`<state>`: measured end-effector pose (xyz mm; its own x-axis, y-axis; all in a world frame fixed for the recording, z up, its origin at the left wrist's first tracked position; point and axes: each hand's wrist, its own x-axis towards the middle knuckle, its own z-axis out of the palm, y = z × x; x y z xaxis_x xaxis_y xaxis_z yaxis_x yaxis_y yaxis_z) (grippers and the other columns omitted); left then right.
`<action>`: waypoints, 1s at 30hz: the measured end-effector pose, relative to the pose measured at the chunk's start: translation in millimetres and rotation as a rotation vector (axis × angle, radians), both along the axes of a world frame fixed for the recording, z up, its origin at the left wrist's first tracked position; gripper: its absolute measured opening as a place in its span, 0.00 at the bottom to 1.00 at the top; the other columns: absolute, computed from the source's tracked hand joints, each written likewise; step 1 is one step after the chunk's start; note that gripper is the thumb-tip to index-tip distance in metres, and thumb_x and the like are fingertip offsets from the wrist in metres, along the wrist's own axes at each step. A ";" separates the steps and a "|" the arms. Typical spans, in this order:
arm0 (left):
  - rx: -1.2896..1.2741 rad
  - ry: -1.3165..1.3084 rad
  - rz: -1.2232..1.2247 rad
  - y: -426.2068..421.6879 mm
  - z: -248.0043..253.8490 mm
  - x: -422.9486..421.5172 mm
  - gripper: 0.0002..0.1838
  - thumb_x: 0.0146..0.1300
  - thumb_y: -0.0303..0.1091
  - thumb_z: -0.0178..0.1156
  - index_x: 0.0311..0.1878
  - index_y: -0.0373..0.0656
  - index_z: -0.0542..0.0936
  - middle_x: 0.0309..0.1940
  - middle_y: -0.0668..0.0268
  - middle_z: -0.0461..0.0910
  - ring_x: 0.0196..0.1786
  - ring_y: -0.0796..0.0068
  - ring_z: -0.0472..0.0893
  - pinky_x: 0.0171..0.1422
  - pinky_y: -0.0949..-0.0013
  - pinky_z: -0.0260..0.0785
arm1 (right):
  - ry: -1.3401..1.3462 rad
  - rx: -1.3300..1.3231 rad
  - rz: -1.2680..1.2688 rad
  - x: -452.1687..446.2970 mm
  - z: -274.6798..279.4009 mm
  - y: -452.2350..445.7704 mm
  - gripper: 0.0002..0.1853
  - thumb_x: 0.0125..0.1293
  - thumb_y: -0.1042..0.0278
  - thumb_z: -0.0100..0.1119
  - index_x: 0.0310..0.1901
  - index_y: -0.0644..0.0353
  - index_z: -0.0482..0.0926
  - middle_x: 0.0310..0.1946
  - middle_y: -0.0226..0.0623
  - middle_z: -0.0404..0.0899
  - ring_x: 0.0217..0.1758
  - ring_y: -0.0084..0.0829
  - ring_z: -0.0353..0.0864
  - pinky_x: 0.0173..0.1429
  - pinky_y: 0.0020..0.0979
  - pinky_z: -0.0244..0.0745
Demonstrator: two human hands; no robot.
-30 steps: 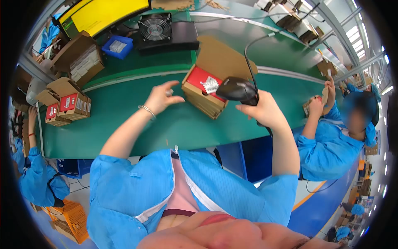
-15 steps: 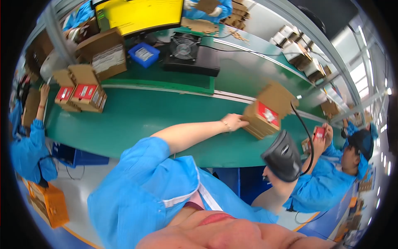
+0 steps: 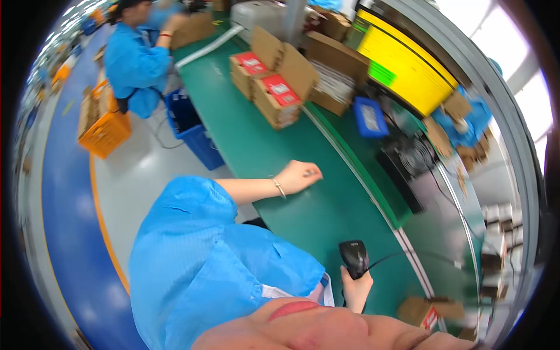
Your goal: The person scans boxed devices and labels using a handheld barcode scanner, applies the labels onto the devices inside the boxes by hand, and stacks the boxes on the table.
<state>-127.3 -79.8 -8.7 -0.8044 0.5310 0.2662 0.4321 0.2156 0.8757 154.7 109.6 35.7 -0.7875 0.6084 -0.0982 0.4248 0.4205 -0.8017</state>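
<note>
My left hand (image 3: 299, 177) is over the green bench top, its fingers loosely curled in; I see nothing in them. A bracelet is on its wrist. My right hand (image 3: 357, 290) grips a black barcode scanner (image 3: 353, 258) by its handle, head upward, with a cable running off to the right. Ahead of my left hand two open cardboard boxes stand side by side, the nearer box (image 3: 274, 114) and the farther box (image 3: 242, 81), each showing a red-and-white package inside. Another open cardboard box (image 3: 413, 312) with a red item is at the lower right, partly cut off by my face.
Behind the bench top (image 3: 326, 216) are a yellow-lit monitor (image 3: 405, 61), a blue tray (image 3: 370, 116), a black fan unit (image 3: 408, 166) and a carton of white sheets (image 3: 332, 79). A co-worker in blue (image 3: 135, 61) stands at the far left beside an orange crate (image 3: 105, 131) and blue bin (image 3: 198, 140).
My view has swung to the left. My left hand has let go of the open box at the right and moved away from it. The scanner stays in my right hand.
</note>
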 end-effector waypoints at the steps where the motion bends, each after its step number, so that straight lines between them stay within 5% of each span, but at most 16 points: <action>1: -0.005 -0.025 0.171 -30.3 5.6 -14.2 0.09 0.61 0.37 0.61 0.39 0.41 0.81 0.29 0.60 0.83 0.32 0.74 0.81 0.40 0.70 0.73 | -0.006 0.017 0.030 -10.8 -9.6 2.3 0.15 0.47 0.70 0.69 0.35 0.70 0.77 0.24 0.43 0.81 0.27 0.31 0.82 0.33 0.32 0.74; 4: -0.025 -0.170 0.575 -100.2 -8.6 -67.2 0.08 0.62 0.33 0.57 0.40 0.42 0.82 0.26 0.65 0.81 0.28 0.81 0.77 0.34 0.74 0.70 | -0.068 0.029 0.073 -32.5 -26.4 9.6 0.14 0.48 0.71 0.68 0.34 0.70 0.76 0.22 0.43 0.80 0.22 0.31 0.80 0.29 0.32 0.74; 8: 0.129 -0.067 0.765 -137.3 -28.2 -121.5 0.12 0.62 0.30 0.55 0.47 0.42 0.80 0.23 0.70 0.78 0.24 0.82 0.75 0.29 0.75 0.68 | -0.108 -0.086 0.005 -46.2 -11.1 0.7 0.14 0.48 0.73 0.68 0.33 0.70 0.76 0.20 0.40 0.78 0.18 0.27 0.77 0.24 0.31 0.72; 10: 0.105 -0.126 0.800 -138.2 -40.2 -142.0 0.16 0.59 0.29 0.54 0.52 0.42 0.78 0.44 0.58 0.82 0.45 0.64 0.81 0.51 0.67 0.72 | -0.091 0.058 0.026 -51.1 2.3 -7.6 0.14 0.47 0.74 0.68 0.35 0.70 0.76 0.20 0.38 0.78 0.19 0.24 0.75 0.25 0.30 0.72; 12: 0.166 -0.193 0.792 -122.5 -24.1 -141.2 0.19 0.57 0.27 0.53 0.54 0.42 0.76 0.49 0.58 0.79 0.50 0.60 0.79 0.54 0.65 0.70 | -0.061 -0.076 0.026 -43.0 -15.9 2.9 0.16 0.47 0.73 0.68 0.37 0.69 0.77 0.20 0.35 0.77 0.19 0.22 0.73 0.26 0.29 0.72; 14: 0.136 -0.084 0.868 -116.8 -39.9 -152.3 0.21 0.53 0.24 0.52 0.53 0.42 0.75 0.51 0.56 0.76 0.52 0.55 0.76 0.57 0.63 0.68 | 0.132 0.062 0.089 -44.9 -33.0 2.5 0.17 0.46 0.72 0.69 0.38 0.69 0.76 0.22 0.36 0.78 0.19 0.23 0.74 0.26 0.29 0.72; 15: 0.163 -0.073 0.892 -113.5 -36.9 -152.5 0.22 0.52 0.24 0.51 0.54 0.42 0.75 0.52 0.56 0.75 0.53 0.54 0.75 0.57 0.62 0.68 | -0.300 0.153 0.149 -42.9 -3.3 8.9 0.26 0.54 0.55 0.65 0.50 0.65 0.76 0.36 0.50 0.82 0.40 0.43 0.83 0.45 0.36 0.76; 18: 0.068 0.050 0.928 -106.1 -34.1 -153.6 0.25 0.51 0.22 0.50 0.56 0.41 0.72 0.53 0.56 0.74 0.56 0.54 0.73 0.61 0.61 0.66 | -0.354 0.034 0.103 -44.3 -1.9 8.4 0.28 0.54 0.52 0.64 0.52 0.63 0.75 0.40 0.56 0.80 0.48 0.48 0.81 0.51 0.38 0.74; 23: 0.216 -0.101 0.944 -104.5 -34.7 -161.7 0.24 0.50 0.21 0.50 0.54 0.40 0.72 0.53 0.56 0.74 0.57 0.54 0.73 0.61 0.61 0.65 | -0.404 0.086 0.122 -42.4 -2.7 9.6 0.29 0.54 0.52 0.65 0.53 0.65 0.75 0.41 0.55 0.80 0.47 0.46 0.81 0.51 0.38 0.74; 29: 0.104 -0.049 1.039 -102.0 -31.3 -167.2 0.19 0.51 0.21 0.51 0.49 0.41 0.74 0.48 0.58 0.77 0.53 0.58 0.76 0.59 0.64 0.66 | -0.068 0.096 0.175 -45.6 1.2 -1.1 0.25 0.55 0.60 0.65 0.52 0.66 0.75 0.40 0.50 0.82 0.43 0.38 0.82 0.51 0.36 0.74; 30: 0.112 -0.045 1.041 -102.1 -33.2 -164.1 0.19 0.51 0.21 0.51 0.49 0.41 0.74 0.48 0.58 0.77 0.53 0.58 0.76 0.59 0.64 0.66 | -0.138 0.042 0.068 -42.7 -11.8 1.7 0.22 0.50 0.66 0.67 0.46 0.67 0.75 0.33 0.44 0.80 0.32 0.31 0.78 0.38 0.32 0.73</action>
